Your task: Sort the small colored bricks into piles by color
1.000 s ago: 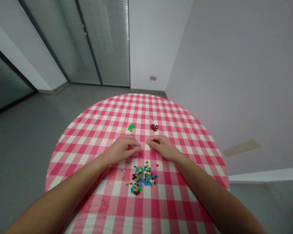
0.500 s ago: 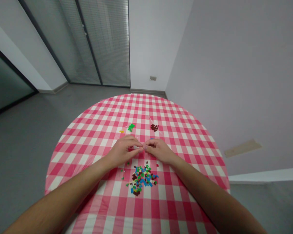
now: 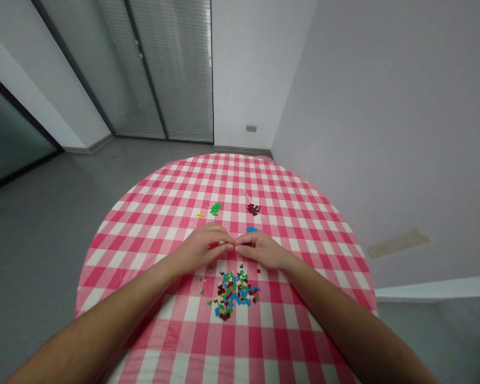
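My left hand (image 3: 208,242) and my right hand (image 3: 262,248) meet fingertip to fingertip over the middle of the table. Both are closed in a pinch, and whatever lies between the fingers is too small or hidden to name. Just below them is a mixed heap of small coloured pieces (image 3: 235,293), in blue, green, brown and pale colours. Beyond my hands sit sorted groups: green pieces (image 3: 215,209), a few yellow pieces (image 3: 200,215), dark brown pieces (image 3: 253,209), and blue pieces (image 3: 252,229) close behind my right fingers.
The round table wears a red-and-white checked cloth (image 3: 304,213). A few stray green pieces (image 3: 201,292) lie left of the heap, and a red piece (image 3: 258,271) to its right. Behind stand a glass partition (image 3: 176,69) and a white wall (image 3: 384,133).
My right fingers have dropped slightly toward me, so more of the blue pieces shows behind them. The pale speck seen earlier between my fingertips is now hidden. The heap looks the same.
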A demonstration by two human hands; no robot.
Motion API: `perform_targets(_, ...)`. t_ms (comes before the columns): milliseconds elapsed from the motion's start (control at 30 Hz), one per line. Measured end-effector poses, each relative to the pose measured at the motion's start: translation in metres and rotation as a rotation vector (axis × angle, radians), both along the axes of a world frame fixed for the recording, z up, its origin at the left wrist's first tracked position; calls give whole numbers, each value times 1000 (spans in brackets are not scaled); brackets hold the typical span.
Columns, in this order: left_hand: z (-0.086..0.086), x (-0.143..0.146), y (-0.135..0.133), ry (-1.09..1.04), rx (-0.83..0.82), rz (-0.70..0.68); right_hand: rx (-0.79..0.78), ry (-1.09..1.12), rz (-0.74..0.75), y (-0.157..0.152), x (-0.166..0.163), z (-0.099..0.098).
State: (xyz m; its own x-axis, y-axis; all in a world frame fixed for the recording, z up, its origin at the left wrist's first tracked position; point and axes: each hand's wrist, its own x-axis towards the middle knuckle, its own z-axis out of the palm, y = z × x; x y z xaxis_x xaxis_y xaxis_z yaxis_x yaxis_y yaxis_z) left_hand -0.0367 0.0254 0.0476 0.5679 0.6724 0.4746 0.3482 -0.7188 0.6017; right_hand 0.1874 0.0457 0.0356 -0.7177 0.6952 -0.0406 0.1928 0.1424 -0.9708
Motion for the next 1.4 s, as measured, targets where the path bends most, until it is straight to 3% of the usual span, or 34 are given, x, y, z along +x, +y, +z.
perform_targets(233, 2, -7, 8, 79, -113, 99, -30, -35, -64, 0, -2, -4)
perform_targets(400, 2, -45, 32, 251, -379, 348, -22, -117, -185, 3, 2, -3)
perform_targets(500, -4, -63, 43, 365, -514, 380, -26, -140, -191, 4, 3, -1)
perform_targets(733, -21, -65, 47, 349, -609, 302, 13, -187, -180, 2, 1, 1)
perform_targets(1067, -12, -76, 47, 364, -680, 183, 105, -263, -115, 3, 3, 3)
perform_targets(1200, -13, -74, 46, 392, -623, 221, 166, -296, -25, 4, 4, 5)
perform_targets(1400, -15, -64, 44, 374, -588, 222, 191, -312, -7, 5, 5, 1)
